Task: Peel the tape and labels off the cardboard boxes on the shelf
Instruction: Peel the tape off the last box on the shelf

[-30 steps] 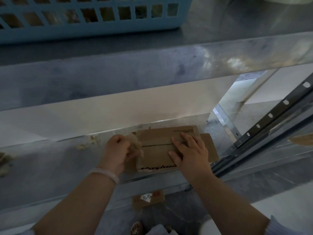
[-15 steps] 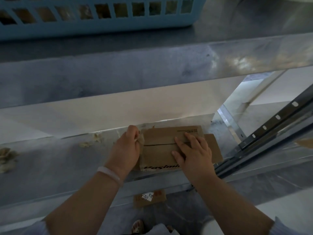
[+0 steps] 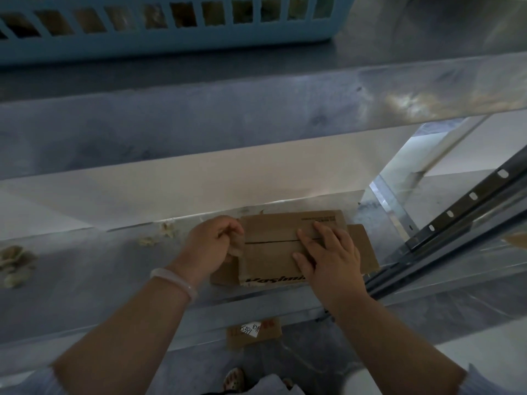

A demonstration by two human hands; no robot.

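- Head view: a flat brown cardboard box (image 3: 271, 249) lies on the grey metal shelf (image 3: 85, 280), close to the front edge and toward the right end.
- The right hand (image 3: 328, 258) lies flat on the right half of the box, fingers straight and a little spread. I think it presses down so the box cannot slide.
- The left hand (image 3: 211, 246) is at the box's left edge. Its fingers are curled and pinch a crumpled strip of pale tape (image 3: 237, 246), likely to pull it off.
- A white bracelet (image 3: 174, 280) sits on the left wrist.
- Further left on the shelf lie small balls of pale tape (image 3: 17, 263), well apart from the box, probably dropped out of the way.
- A light blue plastic basket (image 3: 171, 38) stands on the shelf above.
- On the floor below the front edge lies a small brown cardboard piece (image 3: 265, 334) with a white label (image 3: 250, 328) not yet peeled off.
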